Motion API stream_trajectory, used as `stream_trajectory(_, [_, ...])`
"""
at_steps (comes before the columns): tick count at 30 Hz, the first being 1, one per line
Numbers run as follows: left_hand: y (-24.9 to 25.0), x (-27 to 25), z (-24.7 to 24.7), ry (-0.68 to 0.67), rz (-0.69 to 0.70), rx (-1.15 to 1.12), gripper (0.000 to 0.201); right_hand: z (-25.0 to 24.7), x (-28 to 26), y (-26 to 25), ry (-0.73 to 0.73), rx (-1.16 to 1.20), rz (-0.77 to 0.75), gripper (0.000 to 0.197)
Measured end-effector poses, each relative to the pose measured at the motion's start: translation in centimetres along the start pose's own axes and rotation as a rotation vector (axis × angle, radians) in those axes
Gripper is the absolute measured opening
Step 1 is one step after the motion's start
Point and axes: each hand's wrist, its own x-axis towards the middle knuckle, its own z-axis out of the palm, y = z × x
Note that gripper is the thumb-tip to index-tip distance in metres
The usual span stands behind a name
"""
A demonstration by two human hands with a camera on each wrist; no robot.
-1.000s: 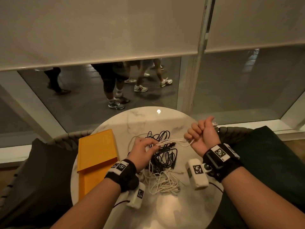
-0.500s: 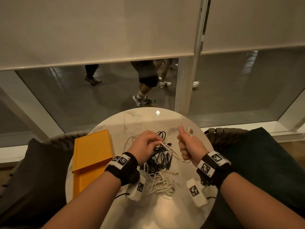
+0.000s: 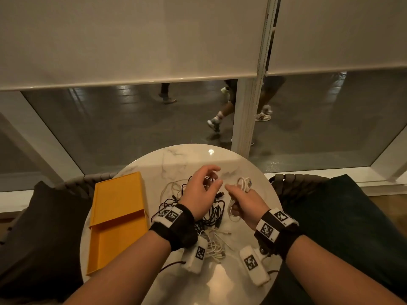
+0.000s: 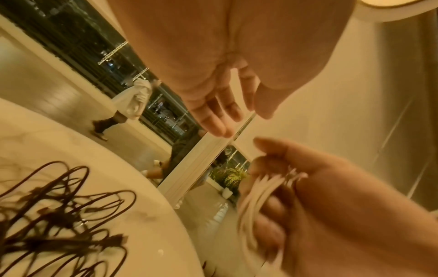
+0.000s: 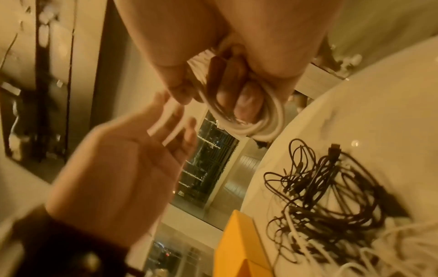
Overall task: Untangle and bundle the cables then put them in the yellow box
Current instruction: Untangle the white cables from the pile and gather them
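The right hand (image 3: 243, 200) is clenching a light, springy coiled white cable (image 5: 254, 120), best pinched mid-coil, while the left hand (image 3: 201, 191) is hovering with slack fingers.

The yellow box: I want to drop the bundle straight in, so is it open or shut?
Open. The yellow box lies on the table with its lid slid back, leaving the near part of the tray uncovered; nothing shows inside.

Dim warm indoor light throughout. Head view fairly sharp, a small glare spot on the glossy tabletop (image 3: 211, 152), straight lines bowing toward the edges. Both wrist views yellow-tinted, grainy, strongly distorted; hands (image 4: 331, 202) and black cables (image 5: 331, 189) smeared by motion blur.
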Motion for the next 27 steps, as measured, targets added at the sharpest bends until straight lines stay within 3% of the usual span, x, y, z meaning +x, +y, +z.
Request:
stream_trajectory(4, [-0.9, -1.6, 1.4, -0.221, -0.176, 0.175, 0.026, 0.8, -0.6, -1.2, -0.015, 0.389, 0.05, 0.039])
stream_trajectory(7, [-0.4, -2.4, 1.9, -0.317, -0.212, 0.206, 0.041, 1.5, -0.7, -1.5, -0.033, 0.343, 0.06, 0.046])
stream_trajectory(11, [0.2, -2.3, 1.5, -0.355, -0.189, 0.239, 0.047, 2.3, -0.5, -1.1, -0.084, 0.301, 0.021, 0.055])
stream_trajectory(14, [0.4, -1.8, 0.6, -0.355, -0.161, 0.315, 0.044, 3.2, -1.0, -1.9, -0.127, 0.531, 0.019, 0.035])
stream_trajectory(16, [0.3, -1.6, 0.1, -0.403, -0.163, 0.329, 0.044, 3.5, -1.0, -2.0, -0.104, 0.559, 0.032, 0.023])
stream_trajectory(22, [0.0, -1.4, -0.3, -0.411, -0.17, 0.427, 0.044, 4.0, -0.4, -1.7, -0.037, 0.568, -0.002, 0.053])
stream_trajectory(27, [-0.1, -1.8, 0.1, -0.406, -0.143, 0.39, 0.043, 4.4, 0.1, -2.0, -0.032, 0.639, -0.011, 0.055])
